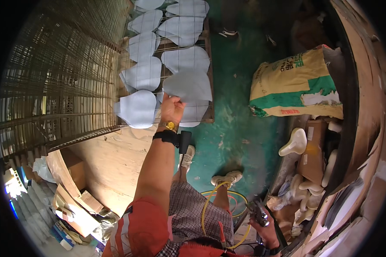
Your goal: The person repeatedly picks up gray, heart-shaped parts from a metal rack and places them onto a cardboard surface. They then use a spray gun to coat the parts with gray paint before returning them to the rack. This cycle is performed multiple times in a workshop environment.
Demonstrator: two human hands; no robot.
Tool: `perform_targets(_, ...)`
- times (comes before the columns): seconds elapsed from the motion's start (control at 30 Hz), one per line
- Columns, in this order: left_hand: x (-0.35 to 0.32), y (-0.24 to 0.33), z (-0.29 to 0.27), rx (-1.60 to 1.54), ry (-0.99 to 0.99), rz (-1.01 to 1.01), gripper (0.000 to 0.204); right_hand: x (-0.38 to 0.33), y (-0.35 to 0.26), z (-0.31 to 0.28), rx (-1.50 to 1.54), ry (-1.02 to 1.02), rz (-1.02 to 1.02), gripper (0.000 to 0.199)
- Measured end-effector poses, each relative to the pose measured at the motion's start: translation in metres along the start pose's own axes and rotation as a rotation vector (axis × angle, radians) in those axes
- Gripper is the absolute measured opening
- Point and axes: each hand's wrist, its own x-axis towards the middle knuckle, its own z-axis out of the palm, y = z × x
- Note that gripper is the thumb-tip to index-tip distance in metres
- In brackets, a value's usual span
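My left hand [173, 108], with a gold watch and a black strap on its wrist, reaches forward over a rack. Its fingers are closed on the near edge of a grey saddle-shaped sheet [188, 85], which is tilted above another sheet [195, 112] lying on the rack. Close to my body at the lower right, my right hand [266, 227] grips a metallic spray gun [258, 213]. A yellow hose [204, 214] loops near my legs. More saddle-shaped sheets [142, 73] lie in two columns on the wire rack [209, 55].
Stacked wire racks [64, 85] rise at the left. A yellow and green sack [298, 83] stands at the right on the green floor [231, 107]. Below it are a white bicycle saddle [294, 142], a cardboard box [312, 150] and a pile of pale saddles [302, 197]. A wooden board [109, 158] lies left of my arm.
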Motion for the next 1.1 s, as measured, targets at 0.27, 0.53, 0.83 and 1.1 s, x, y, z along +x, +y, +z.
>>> perform_targets(0.27, 0.010, -0.092, -0.147, 0.138, 0.405, -0.193, 0.059, 0.027, 0.028, 0.003, -0.171, -0.025, -0.010, 0.052)
perform_targets(0.53, -0.045, -0.083, -0.214, 0.483, 0.426, -0.265, 0.046, -0.046, 0.021, -0.031, -0.028, 0.092, -0.114, 0.059)
perform_targets(0.83, -0.123, 0.014, 0.016, 0.792, 0.134, -0.097, 0.040, -0.305, -0.029, -0.153, 0.405, 0.544, -0.451, 0.054)
perform_targets(1.1, -0.223, -0.079, 0.205, 0.931, -0.296, -0.321, 0.048, -0.421, 0.052, -0.176, 0.648, 1.068, -0.488, 0.062)
